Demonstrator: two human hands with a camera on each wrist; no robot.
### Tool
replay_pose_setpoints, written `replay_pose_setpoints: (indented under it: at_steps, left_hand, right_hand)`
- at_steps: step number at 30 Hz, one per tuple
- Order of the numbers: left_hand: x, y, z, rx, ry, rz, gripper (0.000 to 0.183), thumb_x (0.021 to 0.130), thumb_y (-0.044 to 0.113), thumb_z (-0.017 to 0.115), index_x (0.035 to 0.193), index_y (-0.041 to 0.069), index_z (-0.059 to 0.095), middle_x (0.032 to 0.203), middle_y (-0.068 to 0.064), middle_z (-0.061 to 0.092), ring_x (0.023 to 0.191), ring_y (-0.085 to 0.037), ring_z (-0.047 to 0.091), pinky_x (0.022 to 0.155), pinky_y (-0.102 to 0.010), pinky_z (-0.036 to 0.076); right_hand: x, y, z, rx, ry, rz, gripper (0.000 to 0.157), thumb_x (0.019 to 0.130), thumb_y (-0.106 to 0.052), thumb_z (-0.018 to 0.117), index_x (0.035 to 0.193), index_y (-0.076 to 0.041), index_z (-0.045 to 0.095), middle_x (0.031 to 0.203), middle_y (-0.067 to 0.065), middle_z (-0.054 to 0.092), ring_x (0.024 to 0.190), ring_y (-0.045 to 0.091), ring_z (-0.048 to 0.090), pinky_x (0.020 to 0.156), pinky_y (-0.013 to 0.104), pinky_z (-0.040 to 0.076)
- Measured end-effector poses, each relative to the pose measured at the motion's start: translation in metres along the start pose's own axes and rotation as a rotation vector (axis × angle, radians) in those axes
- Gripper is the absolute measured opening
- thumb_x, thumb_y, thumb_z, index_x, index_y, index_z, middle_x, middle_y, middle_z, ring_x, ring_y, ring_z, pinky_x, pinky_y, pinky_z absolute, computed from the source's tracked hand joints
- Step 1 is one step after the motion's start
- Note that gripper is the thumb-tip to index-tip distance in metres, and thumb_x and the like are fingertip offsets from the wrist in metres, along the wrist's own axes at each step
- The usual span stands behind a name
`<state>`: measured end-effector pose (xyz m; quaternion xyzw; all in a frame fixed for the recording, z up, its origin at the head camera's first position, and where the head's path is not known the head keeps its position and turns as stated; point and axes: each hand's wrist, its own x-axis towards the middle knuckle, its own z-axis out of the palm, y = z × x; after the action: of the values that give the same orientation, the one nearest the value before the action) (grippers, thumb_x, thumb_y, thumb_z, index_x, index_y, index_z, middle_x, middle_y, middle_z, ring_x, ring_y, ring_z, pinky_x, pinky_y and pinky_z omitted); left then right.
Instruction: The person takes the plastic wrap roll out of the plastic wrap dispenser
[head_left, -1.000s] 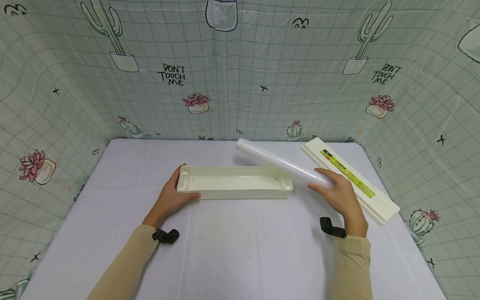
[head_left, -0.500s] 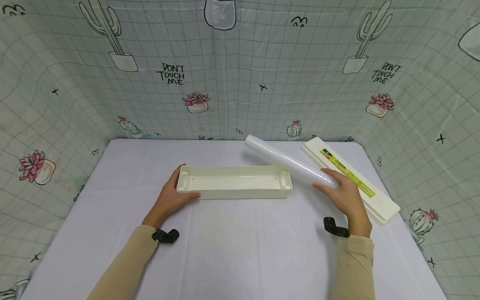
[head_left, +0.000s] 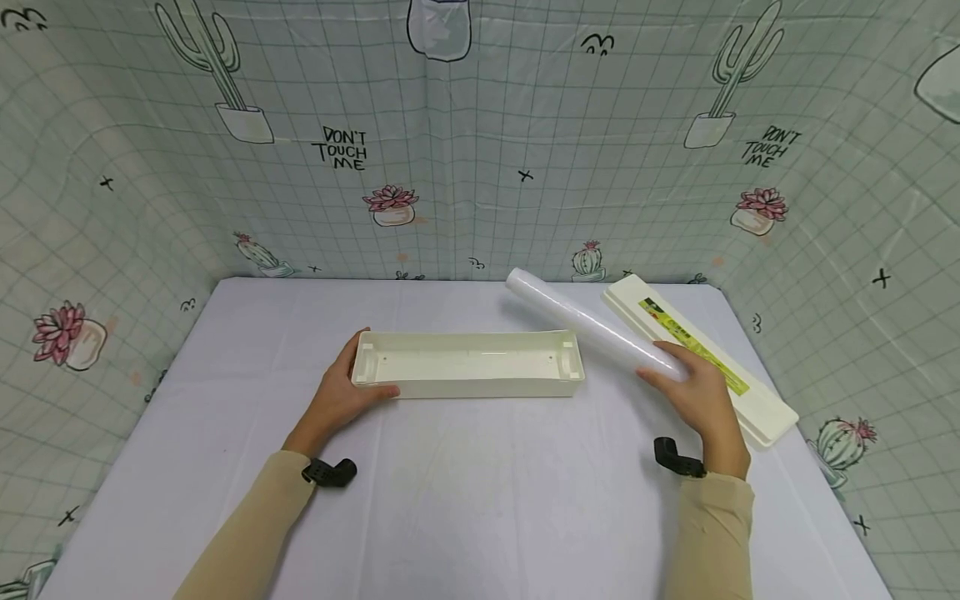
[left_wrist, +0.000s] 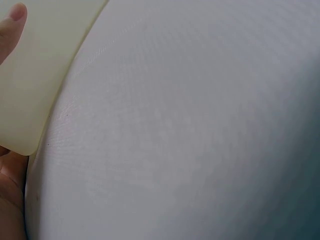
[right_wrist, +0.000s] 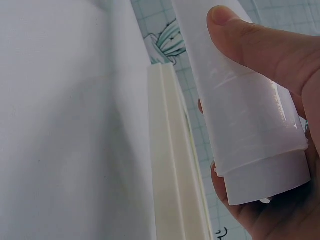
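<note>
A long cream box without its lid lies crosswise on the white-covered table. My left hand grips its left end, thumb on the front wall and fingers round the far side. In the left wrist view the thumb presses the box's wall. My right hand holds the near end of a roll of clear plastic wrap, which slants up and left past the box's right end. The right wrist view shows the wrap roll between thumb and curled fingers, its core end sticking out below.
A long cream lid with a yellow-green label lies slanted at the table's right, just beyond my right hand. A patterned cloth with cactus drawings hangs behind and on both sides of the table.
My right hand has moved to the right with the wrap roll, taking the roll from over the box's right corner to beside it. The left hand and box have stayed in place.
</note>
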<state>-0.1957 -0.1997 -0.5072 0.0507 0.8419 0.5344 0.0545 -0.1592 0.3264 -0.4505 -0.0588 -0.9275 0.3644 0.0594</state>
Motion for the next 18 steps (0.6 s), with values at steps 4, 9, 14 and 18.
replay_pose_setpoints:
  at_steps: [4, 9, 14, 18]
  left_hand:
    - [0.000, -0.001, 0.000, 0.001, -0.002, 0.004, 0.117, 0.079, 0.029, 0.092, 0.167, 0.020, 0.015, 0.162, -0.016, 0.037, 0.142, -0.038, 0.042, 0.115, -0.059, 0.033]
    - [0.001, -0.001, 0.000, 0.007, -0.001, 0.008, 0.117, 0.079, 0.029, 0.092, 0.167, 0.020, 0.015, 0.161, -0.016, 0.038, 0.142, -0.038, 0.043, 0.115, -0.059, 0.034]
    - [0.000, -0.001, 0.000, 0.002, -0.001, 0.008, 0.117, 0.078, 0.028, 0.092, 0.167, 0.020, 0.015, 0.161, -0.016, 0.038, 0.140, -0.038, 0.044, 0.114, -0.059, 0.034]
    - [0.000, -0.001, 0.000, 0.011, 0.002, 0.006, 0.117, 0.079, 0.028, 0.092, 0.167, 0.020, 0.015, 0.161, -0.016, 0.038, 0.140, -0.038, 0.044, 0.114, -0.058, 0.035]
  right_hand:
    - [0.000, 0.004, 0.001, 0.011, 0.008, 0.014, 0.065, 0.089, -0.044, 0.081, 0.141, -0.010, 0.063, 0.144, 0.029, 0.056, 0.130, 0.046, 0.051, 0.106, 0.061, 0.039]
    - [0.000, 0.010, 0.003, 0.014, 0.003, 0.026, 0.066, 0.089, -0.045, 0.080, 0.142, -0.009, 0.062, 0.145, 0.030, 0.055, 0.131, 0.047, 0.051, 0.106, 0.062, 0.038]
    - [0.000, 0.016, 0.004, 0.037, 0.005, 0.029, 0.065, 0.090, -0.042, 0.080, 0.142, -0.008, 0.062, 0.145, 0.030, 0.055, 0.130, 0.045, 0.052, 0.105, 0.060, 0.039]
    - [0.001, 0.020, 0.005, 0.040, 0.013, 0.037, 0.064, 0.091, -0.042, 0.079, 0.143, -0.009, 0.061, 0.145, 0.029, 0.056, 0.128, 0.043, 0.053, 0.104, 0.059, 0.040]
